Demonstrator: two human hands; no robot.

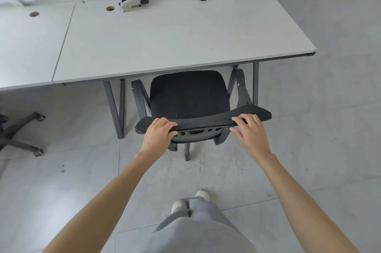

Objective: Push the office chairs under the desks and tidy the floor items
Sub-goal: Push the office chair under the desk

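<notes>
The office chair (189,96), part-way under the desk (165,46) front edge, is judged free-rolling (castors mostly hidden) and is gripped at the stiff backrest top (203,121) by the left hand (158,133), fingers curled over, right hand (250,131) resting with fingers loosely spread.

Black chair (189,96), seat seemingly partly under desk (165,42)

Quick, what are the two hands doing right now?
Left hand: grips the top edge of the chair backrest.
Right hand: fingers relaxed, resting on the backrest's top edge, thumb underneath.

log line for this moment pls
step: push chair under desk | left hand: grips backrest | right hand: fingers rest on backrest | seat: partly under
</notes>
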